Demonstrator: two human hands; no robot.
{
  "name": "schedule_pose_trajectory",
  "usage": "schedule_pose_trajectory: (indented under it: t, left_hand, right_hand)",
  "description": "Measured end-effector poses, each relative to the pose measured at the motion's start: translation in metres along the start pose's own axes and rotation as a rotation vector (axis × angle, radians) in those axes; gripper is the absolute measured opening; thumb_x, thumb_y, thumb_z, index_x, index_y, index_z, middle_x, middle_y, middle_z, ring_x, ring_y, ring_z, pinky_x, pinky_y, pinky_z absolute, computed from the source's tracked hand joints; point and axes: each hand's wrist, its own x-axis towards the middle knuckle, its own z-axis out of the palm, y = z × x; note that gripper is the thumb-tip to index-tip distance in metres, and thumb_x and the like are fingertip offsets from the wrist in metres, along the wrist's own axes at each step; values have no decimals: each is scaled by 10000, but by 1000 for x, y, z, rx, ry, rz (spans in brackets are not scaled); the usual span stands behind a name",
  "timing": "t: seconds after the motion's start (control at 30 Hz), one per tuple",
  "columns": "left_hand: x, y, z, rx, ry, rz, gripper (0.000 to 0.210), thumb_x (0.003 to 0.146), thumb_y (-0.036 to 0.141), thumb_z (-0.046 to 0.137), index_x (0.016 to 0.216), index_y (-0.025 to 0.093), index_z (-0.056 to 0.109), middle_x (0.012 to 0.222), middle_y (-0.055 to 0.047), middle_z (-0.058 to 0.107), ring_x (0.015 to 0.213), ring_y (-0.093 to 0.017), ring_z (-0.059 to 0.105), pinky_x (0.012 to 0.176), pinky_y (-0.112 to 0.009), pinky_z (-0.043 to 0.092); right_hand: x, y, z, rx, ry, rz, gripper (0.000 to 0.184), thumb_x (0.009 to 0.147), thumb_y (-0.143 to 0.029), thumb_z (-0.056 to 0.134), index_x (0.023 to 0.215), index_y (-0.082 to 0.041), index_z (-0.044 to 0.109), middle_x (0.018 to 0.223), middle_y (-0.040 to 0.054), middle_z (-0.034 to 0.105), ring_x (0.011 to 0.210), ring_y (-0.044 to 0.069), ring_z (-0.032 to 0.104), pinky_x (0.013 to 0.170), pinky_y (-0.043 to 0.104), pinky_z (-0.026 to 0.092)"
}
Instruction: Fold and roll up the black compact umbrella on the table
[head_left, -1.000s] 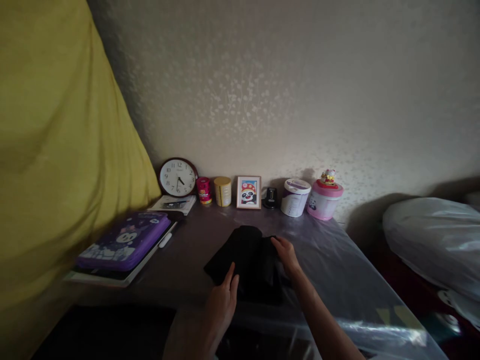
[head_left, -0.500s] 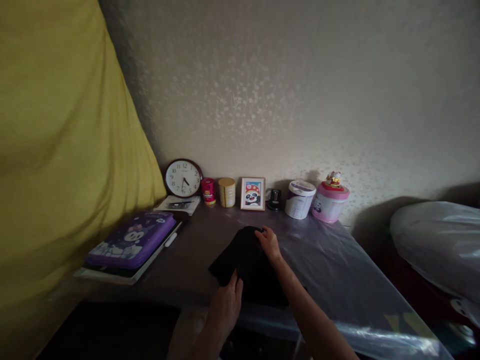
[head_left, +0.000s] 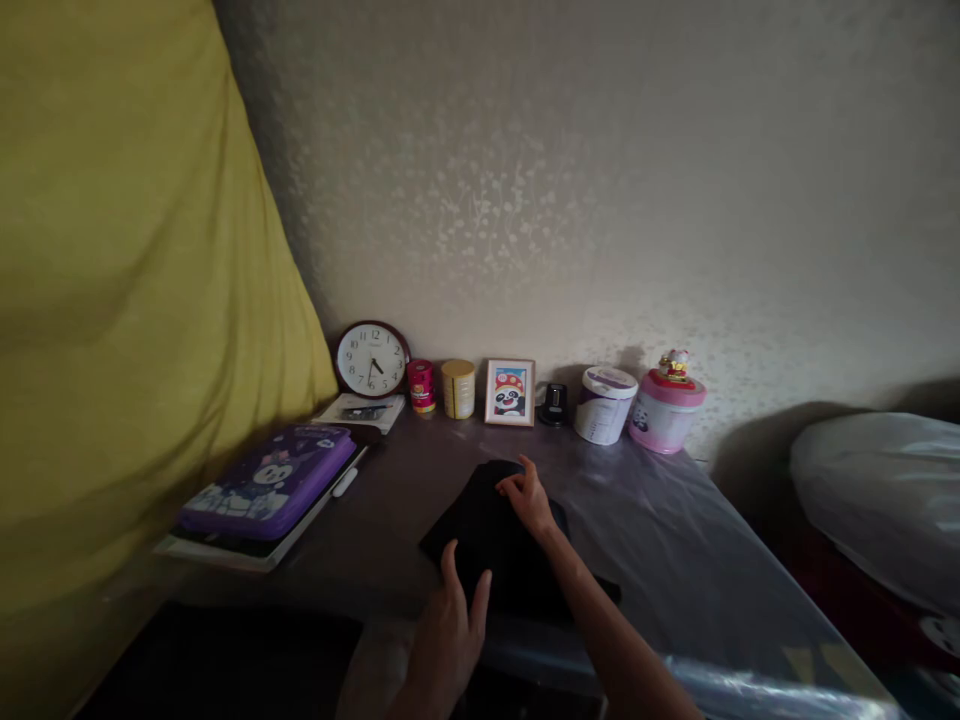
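Two hands work at one black cloth (head_left: 499,550) on a table (head_left: 660,540), in front of a picture frame (head_left: 510,392). Left of the frame stand two cans, one yellow (head_left: 459,392) and one red (head_left: 421,388), then one clock (head_left: 373,358); right of it, one black gadget (head_left: 554,404) and two tubs, one white (head_left: 602,412) and one pink (head_left: 666,424). One purple case (head_left: 268,482) lies to the frame's front left.

The cloth is matt, flat and uneven in outline, with a pointed left corner; its folds are lost in the dark.

The left hand (head_left: 450,635) has thumb and forefinger spread wide, gripping nothing visible. The right hand (head_left: 527,500) is over the cloth, half curled, one finger raised; whether it pinches cloth cannot be told.

Bare table shows between frame and cloth, and more widely at the frame's front right, up to the slanting right edge.
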Motion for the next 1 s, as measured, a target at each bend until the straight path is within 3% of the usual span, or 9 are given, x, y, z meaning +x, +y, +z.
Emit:
schedule_pose_trajectory:
  t: [0.13,0.3,0.47,0.57,0.67,0.8,0.9,1.0]
  left_hand:
    - [-5,4,-4,-1,-95,127,729,908,358,414,1468,179,-18,1151,-109,638,971,-209,640,792,-260,466]
    - [2,1,0,96,-246,93,709,887,264,442,1466,262,32,993,-77,688,882,-212,656,742,-273,455]
    - [4,-3,6,54,-232,86,663,898,229,414,1466,249,72,1050,-78,680,902,-187,644,764,-249,433]
    - [4,-2,5,55,-244,58,664,897,217,419,1467,225,78,1023,-83,686,890,-182,648,748,-235,433]
    - [6,-1,2,1,-249,29,704,879,202,452,1468,219,67,1038,-86,690,906,-185,654,750,-233,440]
    - [9,-3,-2,-125,-267,-16,747,837,155,495,1466,244,100,1110,-60,680,965,-160,649,792,-208,445]
    - [8,-3,-11,-183,-264,-21,717,830,145,495,1458,241,162,1199,-54,639,1054,-147,616,855,-200,434]
    - [2,0,-28,-262,-274,-22,697,830,162,502,1450,261,200,1230,-28,622,1110,-134,585,886,-188,428]
  right_hand:
    - [0,3,1,-56,-15,-60,428,774,-205,470,1199,-167,450,737,-8,698,706,168,655,742,309,482]
    - [-17,-11,-9,-83,-80,-153,153,806,-248,495,905,-224,610,831,20,696,774,176,647,741,303,486]
    - [-44,-17,-23,-168,-225,-532,189,883,-255,479,908,-223,664,960,62,692,945,192,615,890,364,451]
    - [-37,-6,-23,-234,-236,-603,208,886,-232,483,969,-220,673,1047,74,689,1053,211,587,938,412,430]
    - [-14,10,-20,-277,-170,-516,248,881,-214,467,1027,-212,667,1129,83,669,1156,229,536,997,459,376]
    - [12,22,-21,-108,-52,-235,214,806,-256,551,965,-222,691,1168,77,652,1178,245,520,1044,463,321]
    - [17,29,-35,3,17,-120,241,774,-366,577,928,-222,694,1091,77,684,1088,240,578,1006,432,376]
    - [14,39,-63,86,56,-35,363,795,-490,511,903,-192,689,958,97,716,964,248,637,876,415,473]
